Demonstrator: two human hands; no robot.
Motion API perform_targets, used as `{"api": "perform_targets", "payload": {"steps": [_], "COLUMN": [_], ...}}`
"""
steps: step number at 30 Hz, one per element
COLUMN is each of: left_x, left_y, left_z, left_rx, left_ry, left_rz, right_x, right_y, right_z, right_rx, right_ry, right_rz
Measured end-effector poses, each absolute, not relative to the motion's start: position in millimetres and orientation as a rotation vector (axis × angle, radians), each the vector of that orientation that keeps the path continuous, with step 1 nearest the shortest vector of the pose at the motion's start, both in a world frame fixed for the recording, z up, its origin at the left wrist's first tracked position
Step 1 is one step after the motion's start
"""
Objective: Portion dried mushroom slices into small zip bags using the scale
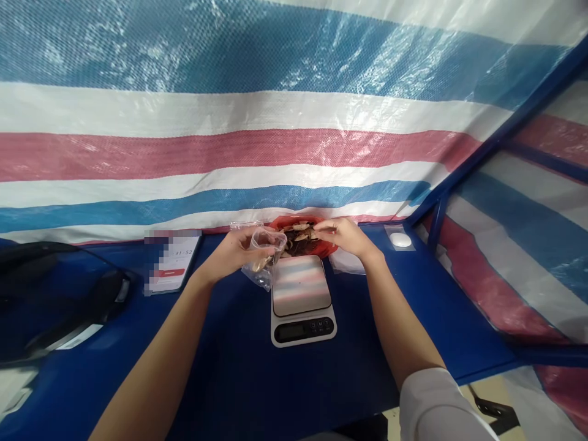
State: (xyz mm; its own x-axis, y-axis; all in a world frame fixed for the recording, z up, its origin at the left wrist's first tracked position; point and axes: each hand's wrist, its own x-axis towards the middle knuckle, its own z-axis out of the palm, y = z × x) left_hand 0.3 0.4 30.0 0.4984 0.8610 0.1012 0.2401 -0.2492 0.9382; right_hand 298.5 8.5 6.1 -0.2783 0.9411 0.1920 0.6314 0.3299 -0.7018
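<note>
A clear bag (263, 268) hangs from the clasping left grip (236, 250); right grip (345, 236), hold unclear, reaches dried pieces (301, 239).

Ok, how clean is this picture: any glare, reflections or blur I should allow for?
Head view: bright glare streaks the striped sheet; head view: the scale's shiny plate mirrors stripes, and I can't read digits on its dark display; head view: the phone is partly pixelated; head view: the brown bits by the right hand look small and soft.
</note>
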Motion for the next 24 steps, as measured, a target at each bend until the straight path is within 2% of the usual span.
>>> {"api": "perform_targets", "payload": {"steps": [6,15,24], "left_x": [-1,-12,-15], "left_y": [4,7,7], "left_z": [13,16,14], "left_rx": [1.656,1.653,1.683], "left_ry": [0.979,1.06,1.067], "left_rz": [0.815,0.836,0.807], "right_x": [295,264,260], "right_y": [13,8,9], "right_z": [-4,-7,-14], "right_rx": [-1.536,-1.368,-1.346], "right_ry": [-2.256,-2.373,-2.369], "right_rz": [0.379,0.321,0.134]}}
